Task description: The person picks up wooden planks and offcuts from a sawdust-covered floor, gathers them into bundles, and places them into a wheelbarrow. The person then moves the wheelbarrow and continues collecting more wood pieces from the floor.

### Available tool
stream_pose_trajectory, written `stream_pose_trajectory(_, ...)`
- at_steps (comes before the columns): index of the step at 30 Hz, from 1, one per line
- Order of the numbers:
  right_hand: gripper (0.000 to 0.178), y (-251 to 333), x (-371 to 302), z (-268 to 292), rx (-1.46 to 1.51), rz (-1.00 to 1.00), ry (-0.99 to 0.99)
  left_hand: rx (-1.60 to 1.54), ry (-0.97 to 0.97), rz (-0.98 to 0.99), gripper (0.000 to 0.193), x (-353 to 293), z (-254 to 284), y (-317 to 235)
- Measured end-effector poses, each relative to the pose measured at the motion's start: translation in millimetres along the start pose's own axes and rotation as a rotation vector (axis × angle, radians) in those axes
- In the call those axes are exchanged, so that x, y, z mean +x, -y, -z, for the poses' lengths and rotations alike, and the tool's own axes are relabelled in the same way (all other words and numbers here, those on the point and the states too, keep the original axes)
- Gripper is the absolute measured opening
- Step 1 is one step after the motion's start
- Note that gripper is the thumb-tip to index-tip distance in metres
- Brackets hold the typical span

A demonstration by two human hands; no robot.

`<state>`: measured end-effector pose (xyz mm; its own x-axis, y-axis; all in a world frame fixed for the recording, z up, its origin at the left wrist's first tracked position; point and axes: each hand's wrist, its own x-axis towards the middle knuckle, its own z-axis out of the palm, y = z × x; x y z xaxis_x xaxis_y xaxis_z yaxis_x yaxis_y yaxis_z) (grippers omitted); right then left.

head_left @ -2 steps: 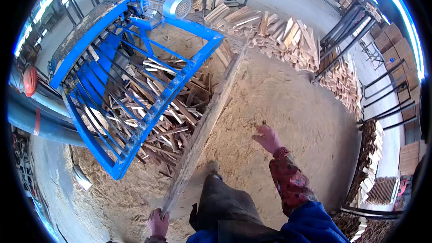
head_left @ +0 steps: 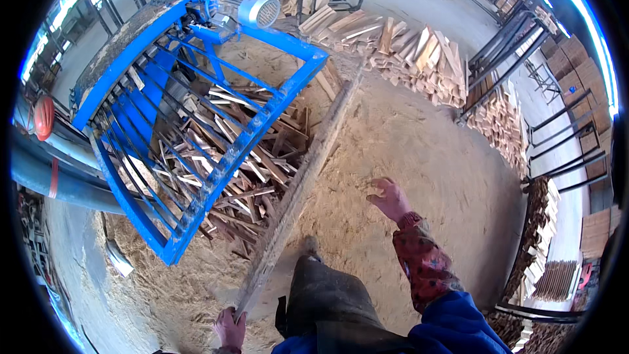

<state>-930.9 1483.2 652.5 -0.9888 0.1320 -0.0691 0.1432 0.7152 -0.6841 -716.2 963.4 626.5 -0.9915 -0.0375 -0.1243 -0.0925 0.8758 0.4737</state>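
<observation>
A long, rough-edged wooden board (head_left: 288, 216) runs slantwise from near my legs up past the blue metal frame. My left hand (head_left: 230, 329) grips its near end at the lower edge of the view, fingers wrapped round the board. To the right of the board, my right hand (head_left: 392, 200) hovers over the sawdust-covered floor. Its fingers are slightly bent and apart, with nothing in them. Left of the board stands the blue barred frame (head_left: 223, 167) of a machine, its motor (head_left: 257, 10) at the far end. Scrap wood strips (head_left: 255, 193) lie heaped beneath the bars.
Cut wood pieces (head_left: 419, 59) are piled at the far side, beyond the board's far end. Black metal racks (head_left: 504, 52) and stacked wood (head_left: 498, 121) line the right. A large pipe (head_left: 65, 180) and an orange helmet-like object (head_left: 44, 118) are at the left.
</observation>
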Motion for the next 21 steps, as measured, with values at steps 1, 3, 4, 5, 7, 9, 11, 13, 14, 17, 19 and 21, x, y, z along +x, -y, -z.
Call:
stream_pose_trajectory(1, 0.053, 2, 18, 3, -0.076, 0.084, -0.035, -0.006, 0.002, 0.016, 0.027, -3, -2, 3)
stream_pose_trajectory(3, 0.062, 7, 51, 7, -0.172, 0.178, -0.035, 0.003, 0.073, 0.09, 0.028, -3, 1, 1)
stream_pose_trajectory(4, 0.066, 16, 70, 13, -0.2, 0.195, -0.01, 0.01, 0.13, 0.14, 0.029, 1, 5, -8)
stream_pose_trajectory(5, 0.07, 23, 87, 16, -0.225, 0.211, 0.014, 0.02, 0.188, 0.19, 0.029, 4, 9, -14)
stream_pose_trajectory(7, 0.071, 35, 119, 13, -0.351, 0.321, 0.053, 0.065, 0.242, 0.24, 0.031, 3, 12, -16)
stream_pose_trajectory(9, 0.07, 39, 143, 6, -0.497, 0.427, 0.082, 0.084, 0.272, 0.267, 0.034, 5, 14, -23)
stream_pose_trajectory(11, 0.068, 34, 165, -9, -0.649, 0.55, 0.109, 0.03, 0.266, 0.285, 0.041, 9, 2, -14)
stream_pose_trajectory(13, 0.062, 33, 182, -12, -0.625, 0.63, 0.104, 0.012, 0.203, 0.31, 0.046, 7, 5, -24)
stream_pose_trajectory(14, 0.06, 33, 189, -15, -0.614, 0.672, 0.101, 0.016, 0.186, 0.354, 0.05, 3, 6, -28)
stream_pose_trajectory(17, 0.053, 20, 202, -29, -0.641, 0.714, 0.096, -0.005, 0.151, 0.407, 0.061, 12, -10, -35)
stream_pose_trajectory(19, 0.032, 1, 217, -48, -0.598, 0.87, -0.115, 0.045, 0.219, 0.447, 0.06, 20, -12, -46)
stream_pose_trajectory(21, 0.014, 13, 224, -60, -0.771, 0.919, -0.122, 0.104, 0.28, 0.487, 0.058, 22, -5, -59)
